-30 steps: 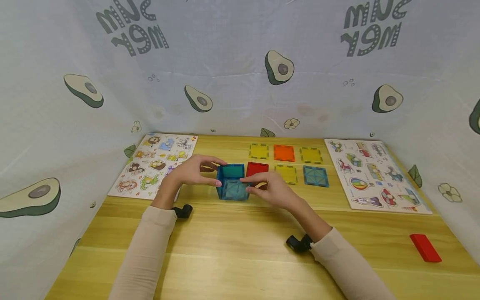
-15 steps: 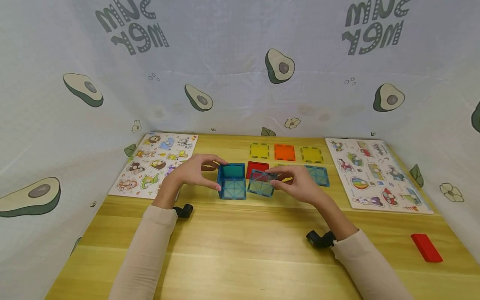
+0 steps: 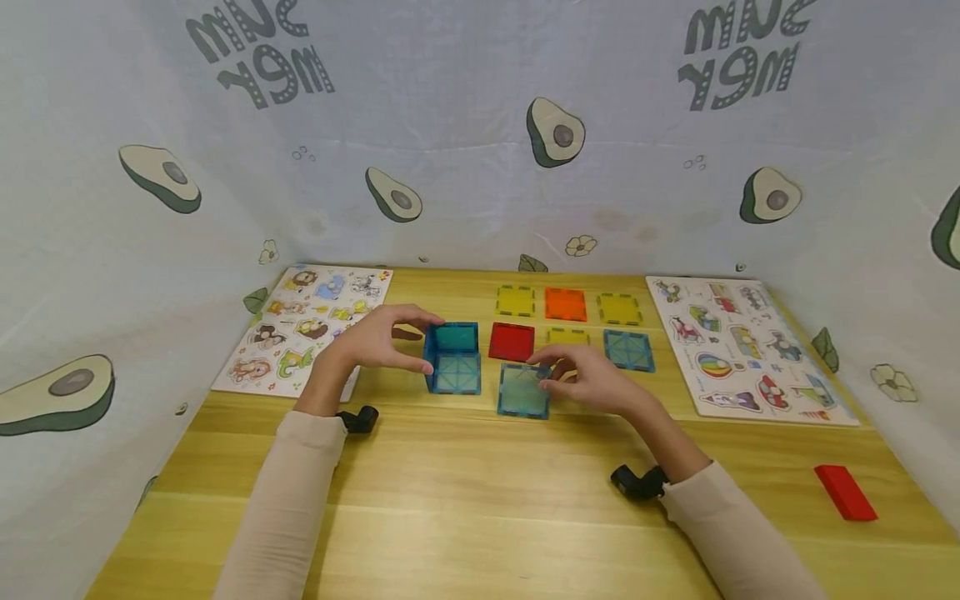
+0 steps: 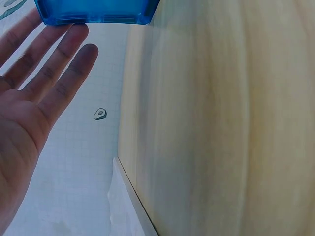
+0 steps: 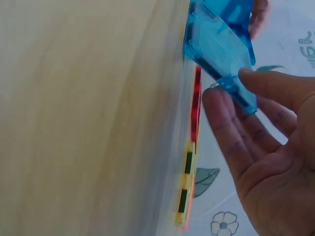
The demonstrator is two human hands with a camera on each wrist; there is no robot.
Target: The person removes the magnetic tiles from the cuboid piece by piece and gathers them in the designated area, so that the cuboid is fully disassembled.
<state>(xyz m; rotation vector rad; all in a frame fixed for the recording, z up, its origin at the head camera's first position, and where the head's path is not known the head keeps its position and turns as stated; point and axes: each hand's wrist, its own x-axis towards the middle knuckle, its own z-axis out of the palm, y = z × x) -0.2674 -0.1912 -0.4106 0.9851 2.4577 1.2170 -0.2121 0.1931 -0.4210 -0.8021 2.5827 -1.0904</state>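
Observation:
My right hand (image 3: 592, 379) pinches a clear blue magnetic tile (image 3: 522, 393) by its right edge, between thumb and fingers. In the right wrist view this tile (image 5: 221, 46) is tilted above the table. To its left stands a small open structure of blue magnetic tiles (image 3: 457, 374), with a base, a back wall and a left wall. My left hand (image 3: 378, 336) rests at the left wall, thumb near the front corner and fingers at the back one. In the left wrist view its straight fingertips (image 4: 87, 53) reach the blue tile's edge (image 4: 93, 12).
Behind lie a red tile (image 3: 512, 342), an orange tile (image 3: 565, 304), several yellow tiles (image 3: 619, 309) and a flat blue tile (image 3: 628, 351). Picture puzzle boards lie at left (image 3: 300, 333) and right (image 3: 750, 350). A red block (image 3: 846, 492) lies at the right front.
My right hand has drawn the blue tile away from the structure to the right, then turned and lowered it toward the front. The left hand stays beside the structure.

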